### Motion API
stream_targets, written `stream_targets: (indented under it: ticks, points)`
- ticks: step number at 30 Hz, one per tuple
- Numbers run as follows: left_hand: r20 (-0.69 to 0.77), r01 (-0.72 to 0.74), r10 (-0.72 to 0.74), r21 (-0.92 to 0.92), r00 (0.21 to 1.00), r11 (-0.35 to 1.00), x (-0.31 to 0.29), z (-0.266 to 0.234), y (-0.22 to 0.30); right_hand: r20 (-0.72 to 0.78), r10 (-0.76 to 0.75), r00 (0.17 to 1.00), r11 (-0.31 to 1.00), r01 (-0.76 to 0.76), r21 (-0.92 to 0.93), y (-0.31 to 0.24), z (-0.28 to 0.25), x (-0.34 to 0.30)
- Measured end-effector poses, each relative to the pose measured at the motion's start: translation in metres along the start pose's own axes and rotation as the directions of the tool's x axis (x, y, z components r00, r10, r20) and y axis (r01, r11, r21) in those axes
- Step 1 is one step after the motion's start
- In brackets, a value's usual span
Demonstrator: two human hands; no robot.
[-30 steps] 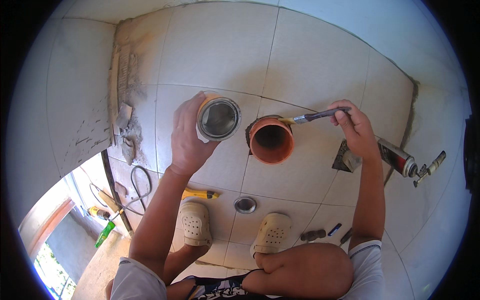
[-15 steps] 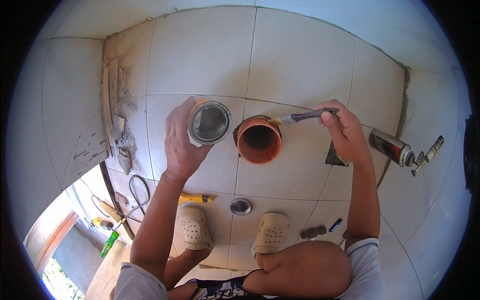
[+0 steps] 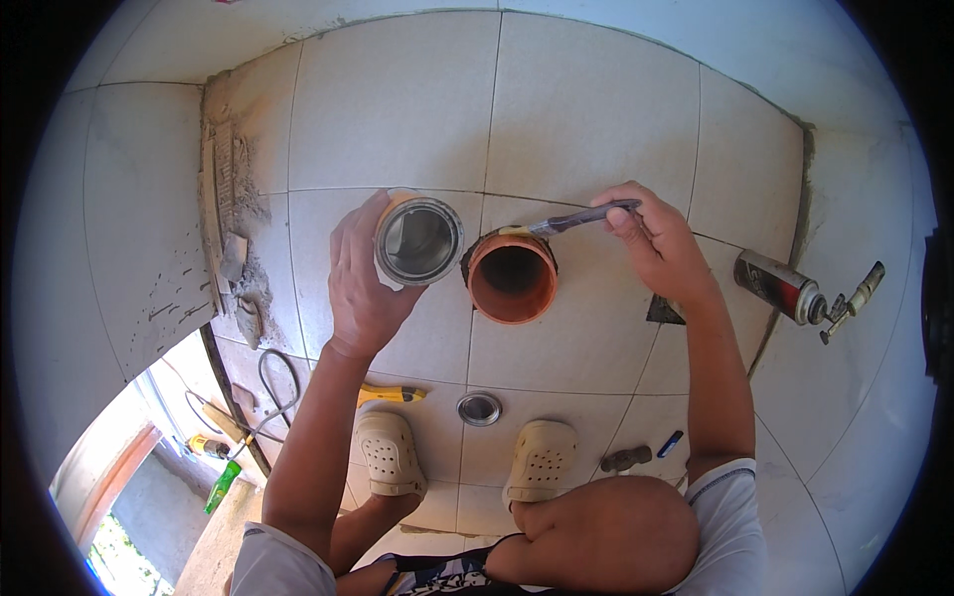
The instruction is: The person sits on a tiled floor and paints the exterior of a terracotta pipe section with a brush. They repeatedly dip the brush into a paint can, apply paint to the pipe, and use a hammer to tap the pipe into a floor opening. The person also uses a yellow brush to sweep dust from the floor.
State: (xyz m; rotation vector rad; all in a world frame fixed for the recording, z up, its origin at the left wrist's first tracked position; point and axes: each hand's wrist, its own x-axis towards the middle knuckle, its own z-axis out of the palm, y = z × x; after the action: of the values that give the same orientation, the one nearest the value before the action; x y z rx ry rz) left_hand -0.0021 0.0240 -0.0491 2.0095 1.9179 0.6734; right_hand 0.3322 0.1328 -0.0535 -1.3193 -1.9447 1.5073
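My left hand is wrapped round an open metal can, held just left of an orange pipe that rises from the tiled floor. The can's inside looks grey and shiny. In my right hand is a paintbrush, gripped by the end of its dark handle. Its pale bristles touch the far edge of the pipe's rim. Dark, rough material surrounds the pipe at the floor. A round metal lid lies on the tiles between my feet.
At right lies a gas canister with a torch head. Near my right foot are a hammer head and a small blue object. A yellow utility knife rests by my left foot. Rubble and a cable lie at left.
My right hand has moved left and slightly away from me, carrying the brush along the pipe's far rim. My left hand and the can stay nearly still.
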Motion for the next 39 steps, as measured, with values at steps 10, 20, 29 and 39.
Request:
stream_targets:
  ticks: [10, 20, 29, 39]
  points:
    - [0.008, 0.013, -0.013, -0.011, 1.000, 1.000, -0.002, 0.003, 0.002, -0.086, 0.028, 0.996, 0.998, -0.024, 0.051, 0.011, -0.009, -0.029]
    - [0.041, -0.012, 0.013, -0.007, 0.999, 1.000, 0.003, 0.008, 0.008, -0.132, 0.052, 0.990, 0.997, -0.043, 0.067, 0.011, -0.008, -0.048]
    - [0.034, -0.030, 0.030, 0.017, 0.999, 0.999, 0.005, 0.008, 0.012, -0.176, 0.020, 0.984, 0.998, -0.009, 0.061, 0.007, -0.004, -0.061]
    - [0.049, -0.086, 0.084, 0.039, 0.995, 0.995, 0.014, 0.003, 0.015, -0.232, 0.034, 0.972, 0.999, -0.041, -0.029, -0.005, -0.014, -0.065]
